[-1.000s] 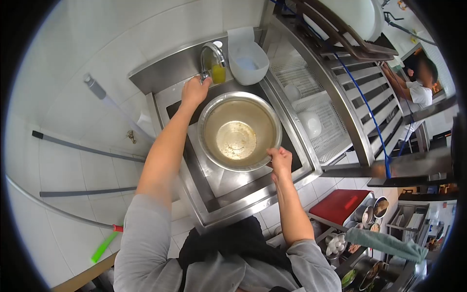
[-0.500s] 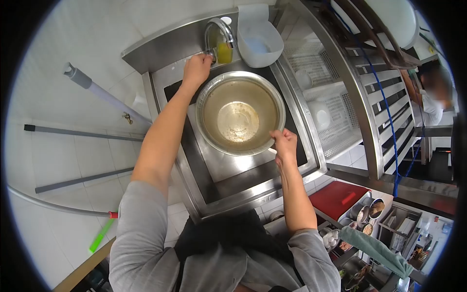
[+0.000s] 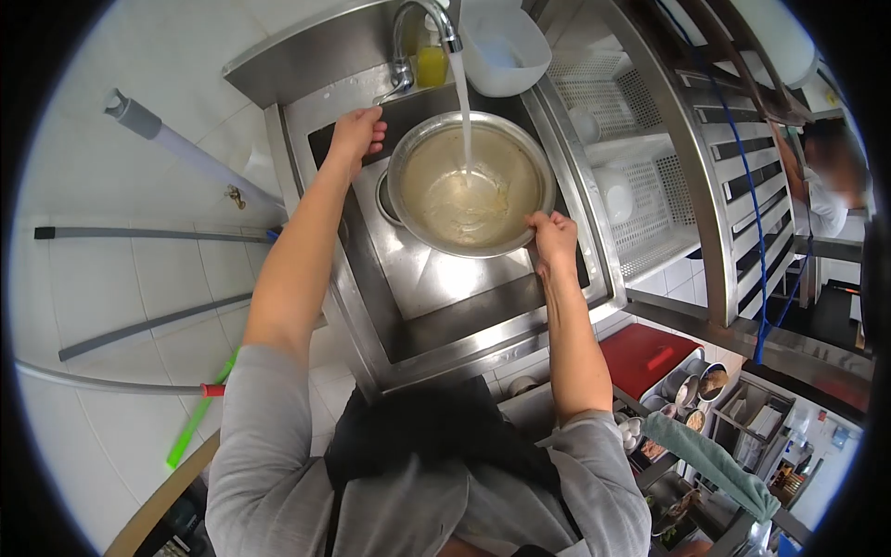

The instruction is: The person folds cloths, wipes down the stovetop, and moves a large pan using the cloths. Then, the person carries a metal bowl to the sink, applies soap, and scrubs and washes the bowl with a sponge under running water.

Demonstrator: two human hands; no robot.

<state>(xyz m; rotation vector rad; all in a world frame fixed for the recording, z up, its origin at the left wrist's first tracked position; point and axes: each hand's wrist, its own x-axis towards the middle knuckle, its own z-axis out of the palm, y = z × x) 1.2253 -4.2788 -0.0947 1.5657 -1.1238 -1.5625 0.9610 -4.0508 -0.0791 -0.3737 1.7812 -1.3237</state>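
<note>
My right hand [image 3: 553,238] has the bowl [image 3: 416,172] by its rim, thumb and fingers pinched on the near right edge. Bowl sits in the sink [image 3: 608,295], left of that hand and a bit farther off; whether it rests on the bottom or is partly held up, can't tell. My left hand [image 3: 357,136] holds nothing: fingers loosely curled, just beside the lever [image 3: 396,93] on the near side of the tap; contact with it, can't tell. From the left hand, bowl is to the right and slightly nearer, small gap to its rim. Bowl is round, dull metal, flared walls, rolled rim; inside has a yellowish cast with brownish flecks. Water [image 3: 462,102] drops from the tap [image 3: 398,42] in a clear, narrow stream into the bowl, surface rippled where it lands. Tap is shiny chrome, gooseneck. Sink is rectangular stainless, smooth, with a bright glare patch on the floor near the bowl; part of a round drain [image 3: 386,201] shows by the bowl's left edge. Far side: bottle [image 3: 432,67] of yellow liquid, then a translucent white plastic tub [image 3: 506,60], rounded corners, to its right. Right of the sink: white baskets [image 3: 640,200], perforated plastic.
</note>
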